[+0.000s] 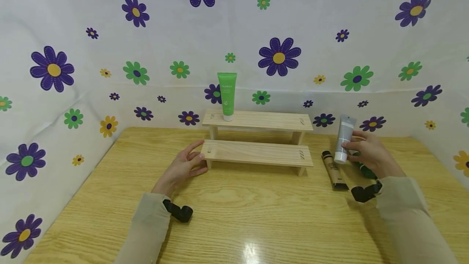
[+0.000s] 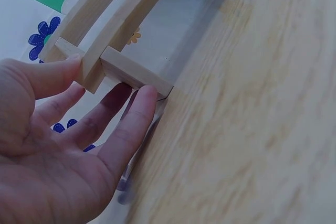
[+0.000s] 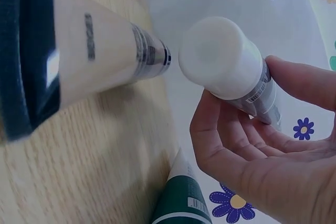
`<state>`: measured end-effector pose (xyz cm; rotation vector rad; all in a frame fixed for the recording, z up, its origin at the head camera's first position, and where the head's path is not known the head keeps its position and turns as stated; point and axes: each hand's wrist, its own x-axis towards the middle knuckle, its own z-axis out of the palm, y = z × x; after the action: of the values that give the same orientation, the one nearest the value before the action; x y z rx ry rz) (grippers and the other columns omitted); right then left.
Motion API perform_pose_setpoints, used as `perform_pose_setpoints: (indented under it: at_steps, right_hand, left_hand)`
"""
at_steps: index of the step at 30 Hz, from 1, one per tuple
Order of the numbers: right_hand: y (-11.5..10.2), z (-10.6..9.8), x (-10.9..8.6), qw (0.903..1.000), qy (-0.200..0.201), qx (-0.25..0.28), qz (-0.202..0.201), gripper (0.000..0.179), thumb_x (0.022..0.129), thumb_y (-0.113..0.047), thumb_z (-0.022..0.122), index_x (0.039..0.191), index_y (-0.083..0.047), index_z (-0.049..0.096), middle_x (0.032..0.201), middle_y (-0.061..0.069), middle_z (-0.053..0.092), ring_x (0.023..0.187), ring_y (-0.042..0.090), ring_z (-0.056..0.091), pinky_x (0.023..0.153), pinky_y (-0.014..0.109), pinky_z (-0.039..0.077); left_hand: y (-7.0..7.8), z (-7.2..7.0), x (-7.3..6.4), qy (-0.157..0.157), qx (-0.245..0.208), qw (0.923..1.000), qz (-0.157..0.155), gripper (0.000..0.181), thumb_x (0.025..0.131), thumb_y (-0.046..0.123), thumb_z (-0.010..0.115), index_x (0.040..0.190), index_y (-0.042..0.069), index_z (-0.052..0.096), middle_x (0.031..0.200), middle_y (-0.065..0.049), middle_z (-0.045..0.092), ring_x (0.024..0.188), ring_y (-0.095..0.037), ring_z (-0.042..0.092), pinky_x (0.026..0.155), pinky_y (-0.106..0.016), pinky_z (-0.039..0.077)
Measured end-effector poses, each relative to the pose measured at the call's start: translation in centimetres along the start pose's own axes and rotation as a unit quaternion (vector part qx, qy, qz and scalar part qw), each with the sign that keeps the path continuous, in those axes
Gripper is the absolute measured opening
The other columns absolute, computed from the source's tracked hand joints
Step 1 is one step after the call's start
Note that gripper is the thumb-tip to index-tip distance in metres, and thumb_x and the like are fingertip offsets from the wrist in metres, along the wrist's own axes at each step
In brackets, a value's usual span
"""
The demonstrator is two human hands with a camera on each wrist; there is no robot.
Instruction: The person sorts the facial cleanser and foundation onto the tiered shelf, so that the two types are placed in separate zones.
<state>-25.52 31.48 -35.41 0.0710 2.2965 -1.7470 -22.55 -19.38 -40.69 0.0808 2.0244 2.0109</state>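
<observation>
A two-tier wooden shelf (image 1: pixel 256 154) stands on the table. My left hand (image 1: pixel 183 168) grips the left end of its lower tier, with the thumb on the board's end and the fingers against the side leg (image 2: pixel 136 72). On the upper tier, toward the left, a green squeeze tube (image 1: pixel 227 93) stands upright on its white cap. My right hand (image 1: pixel 371 154) holds a grey squeeze tube (image 1: pixel 345 133) between thumb and fingers, raised off the table, its white cap (image 3: pixel 212 56) pointing down. Below it lie a tan tube (image 1: pixel 333 172) with dark ends and a dark green tube (image 1: pixel 366 171), partly hidden by the hand.
The wooden table (image 1: pixel 234 215) extends toward me in front of the shelf. A white cloth (image 1: pixel 154 40) with purple, green and yellow flowers hangs behind the shelf and along both sides. Black wrist cameras (image 1: pixel 182 213) are strapped over both sleeves.
</observation>
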Motion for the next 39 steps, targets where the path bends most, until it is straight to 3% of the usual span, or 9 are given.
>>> perform_pose_setpoints:
  at_steps: [9, 14, 21, 29, 39]
  right_hand:
    - [-0.5, 0.3, -0.5, 0.9997, 0.022, 0.006, -0.012, 0.079, 0.107, -0.008, 0.05, 0.157, 0.007, -0.009, 0.162, 0.035, 0.005, 0.126, 0.035, 0.037, 0.08, 0.021, 0.055]
    - [-0.8, 0.7, -0.6, 0.9991, 0.032, 0.015, -0.023, 0.081, 0.105, -0.007, 0.054, 0.158, 0.006, -0.006, 0.161, 0.035, 0.006, 0.125, 0.035, 0.038, 0.079, 0.02, 0.055]
    - [-1.1, 1.2, -0.9, 0.9974, 0.058, 0.018, -0.038, 0.082, 0.102, -0.002, 0.056, 0.158, 0.006, -0.003, 0.156, 0.03, 0.017, 0.11, 0.019, 0.045, 0.077, 0.022, 0.055]
    - [-1.8, 1.8, -0.9, 0.9959, 0.067, 0.029, -0.054, 0.084, 0.101, -0.002, 0.061, 0.159, 0.004, 0.001, 0.149, 0.023, 0.029, 0.113, 0.023, 0.044, 0.077, 0.023, 0.056]
    - [-2.9, 2.7, -1.1, 0.9953, 0.073, 0.004, -0.064, 0.081, 0.102, -0.005, 0.059, 0.159, 0.004, 0.002, 0.156, 0.029, 0.023, 0.122, 0.031, 0.043, 0.078, 0.021, 0.056]
  left_hand:
    - [-0.1, 0.0, 0.1, -0.006, -0.005, 0.9999, 0.006, 0.057, 0.11, 0.005, 0.039, 0.163, 0.011, 0.019, 0.148, -0.031, 0.039, 0.131, -0.042, 0.048, 0.102, -0.046, 0.051]
    - [-0.2, -0.1, 0.0, -0.006, -0.006, 0.9999, 0.008, 0.057, 0.11, 0.005, 0.039, 0.163, 0.01, 0.019, 0.148, -0.031, 0.04, 0.13, -0.041, 0.049, 0.102, -0.046, 0.051]
    - [-0.2, -0.1, 0.0, -0.006, -0.008, 0.9999, 0.008, 0.057, 0.11, 0.005, 0.039, 0.163, 0.01, 0.019, 0.148, -0.031, 0.04, 0.127, -0.038, 0.052, 0.102, -0.046, 0.051]
    - [-0.2, 0.0, 0.0, -0.005, -0.007, 0.9999, 0.007, 0.057, 0.11, 0.005, 0.039, 0.163, 0.011, 0.02, 0.148, -0.031, 0.04, 0.129, -0.041, 0.05, 0.102, -0.046, 0.051]
    - [-0.3, 0.0, 0.0, -0.004, -0.005, 1.0, 0.006, 0.056, 0.11, 0.005, 0.039, 0.163, 0.012, 0.021, 0.149, -0.031, 0.039, 0.132, -0.043, 0.047, 0.102, -0.047, 0.05]
